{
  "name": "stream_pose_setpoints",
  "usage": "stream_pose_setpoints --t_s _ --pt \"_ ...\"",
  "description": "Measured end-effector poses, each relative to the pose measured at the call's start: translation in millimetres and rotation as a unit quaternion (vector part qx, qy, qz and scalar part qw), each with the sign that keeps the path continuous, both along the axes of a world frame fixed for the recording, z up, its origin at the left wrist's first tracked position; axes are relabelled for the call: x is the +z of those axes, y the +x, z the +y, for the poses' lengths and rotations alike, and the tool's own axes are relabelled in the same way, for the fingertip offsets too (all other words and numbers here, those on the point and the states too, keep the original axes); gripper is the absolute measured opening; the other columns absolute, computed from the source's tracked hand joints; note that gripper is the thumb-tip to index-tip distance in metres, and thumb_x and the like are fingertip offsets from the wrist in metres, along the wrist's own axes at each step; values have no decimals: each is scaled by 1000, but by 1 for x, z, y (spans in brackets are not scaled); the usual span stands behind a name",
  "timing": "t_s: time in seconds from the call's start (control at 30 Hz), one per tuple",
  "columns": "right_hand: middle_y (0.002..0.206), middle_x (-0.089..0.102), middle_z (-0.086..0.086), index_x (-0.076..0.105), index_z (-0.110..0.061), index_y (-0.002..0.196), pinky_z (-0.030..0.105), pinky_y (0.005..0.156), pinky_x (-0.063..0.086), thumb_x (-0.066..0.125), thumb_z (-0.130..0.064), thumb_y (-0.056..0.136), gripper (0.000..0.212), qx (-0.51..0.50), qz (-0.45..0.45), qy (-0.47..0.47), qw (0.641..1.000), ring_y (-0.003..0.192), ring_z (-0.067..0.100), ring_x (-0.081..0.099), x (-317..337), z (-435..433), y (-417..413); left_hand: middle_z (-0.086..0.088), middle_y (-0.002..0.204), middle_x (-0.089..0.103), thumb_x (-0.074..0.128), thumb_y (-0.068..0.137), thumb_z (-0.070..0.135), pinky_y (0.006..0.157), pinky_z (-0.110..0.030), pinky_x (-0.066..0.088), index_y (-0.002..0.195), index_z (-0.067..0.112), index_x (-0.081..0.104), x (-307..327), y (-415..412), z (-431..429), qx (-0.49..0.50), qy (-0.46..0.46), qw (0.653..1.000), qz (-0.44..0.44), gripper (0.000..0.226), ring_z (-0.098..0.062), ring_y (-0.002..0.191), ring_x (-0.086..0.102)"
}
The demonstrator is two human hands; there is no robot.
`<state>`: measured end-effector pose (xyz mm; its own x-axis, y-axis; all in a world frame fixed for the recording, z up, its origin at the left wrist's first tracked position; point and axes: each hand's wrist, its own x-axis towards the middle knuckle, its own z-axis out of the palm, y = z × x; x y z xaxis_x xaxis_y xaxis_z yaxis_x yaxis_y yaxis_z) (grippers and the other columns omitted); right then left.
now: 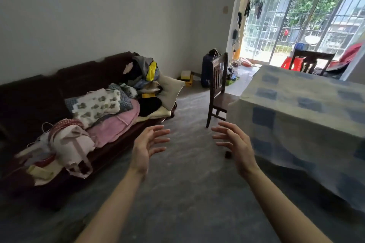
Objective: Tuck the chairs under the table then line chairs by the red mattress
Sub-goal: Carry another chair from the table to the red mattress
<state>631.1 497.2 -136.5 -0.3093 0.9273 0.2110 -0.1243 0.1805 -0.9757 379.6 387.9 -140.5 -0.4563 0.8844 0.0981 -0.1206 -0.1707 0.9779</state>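
Dark wood marks the near chair [218,87], standing ahead of the hands and a little to the right, at the side of the cloth-covered surface [302,104]. Its seat faces the surface and seems partly under the hanging cloth; its back stands toward the open floor [187,163] and sofa [59,89]. Both hands are empty with fingers spread, palms facing each other, well apart from the chair. The right hand [235,144] is nearer the chair than the left hand [147,144]. A second chair [311,61] sits at the far end of the surface, by the window. Something red [353,51], perhaps the mattress, leans beyond it; I cannot tell for sure. The likely next move is a reach forward to the near chair's back, then a push rightward toward the surface.
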Motion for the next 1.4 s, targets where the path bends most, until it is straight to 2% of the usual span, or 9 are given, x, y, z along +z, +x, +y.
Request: stream_pose_setpoints --t_s 0.2,0.37,0.53,0.73,0.9,0.97,1.17,1.27,1.4 --pt "117 76 11 66 -12 126 35 81 59 42 -13 106 31 -29 -25 6 999 103 31 72 -16 169 -87 -9 117 77 41 92 47 76 -37 55 119 15 66 -12 -101 185 -38 1 999 -23 49 -28 99 73" --pt "117 76 5 65 -17 128 31 82 60 41 -16 107 32 -69 -18 10 997 104 24 73 8 311 -148 -6 122 75 39 95 51 90 -46 53 129 20 64 13 -181 346 -69 -4 998 -11 52 -31 111 69" --pt "121 75 2 63 -20 133 26 80 57 41 -17 107 34 -97 5 -8 995 108 21 72 6 439 -194 1 128 74 37 98 56 86 -39 52 135 33 60 20 -228 482 -105 -9 994 10 50 -23 113 70" --pt "129 71 3 58 -23 140 44 96 54 44 -23 107 36 -92 28 -23 995 119 24 68 -26 609 -254 -4 132 71 28 108 46 87 -42 51 141 27 57 -2 -283 647 -91 -33 994 -48 47 -32 119 67" --pt "129 72 -2 68 -42 125 37 90 53 52 -39 98 32 -111 75 -31 991 118 19 68 -7 769 -289 -9 132 71 29 108 46 85 -43 52 138 25 60 33 -319 811 -89 -16 994 -66 47 -32 116 68" --pt "128 72 -1 69 -42 125 37 90 53 54 -42 94 33 -122 85 -32 988 117 18 69 6 831 -304 -10 132 71 29 108 47 81 -41 53 139 25 59 48 -333 869 -93 -7 993 -74 48 -32 113 69" --pt "126 73 3 69 -38 126 43 92 53 57 -41 96 32 -157 77 -23 984 116 21 69 1 981 -339 -6 133 71 32 104 51 87 -45 50 143 25 55 29 -371 1022 -120 -21 990 -76 52 -30 116 69" --pt "125 73 5 70 -36 124 48 96 53 51 -27 104 28 -187 58 -43 980 116 26 68 -26 1037 -345 -2 132 72 33 102 55 91 -47 51 141 28 56 6 -381 1100 -152 -45 985 -70 53 -27 115 70" --pt "123 74 6 65 -30 125 38 87 54 46 -20 107 29 -258 50 -69 963 113 24 70 -47 1097 -355 0 130 73 28 107 51 90 -46 50 140 30 57 -21 -389 1213 -220 -74 970 -75 49 -25 114 71"
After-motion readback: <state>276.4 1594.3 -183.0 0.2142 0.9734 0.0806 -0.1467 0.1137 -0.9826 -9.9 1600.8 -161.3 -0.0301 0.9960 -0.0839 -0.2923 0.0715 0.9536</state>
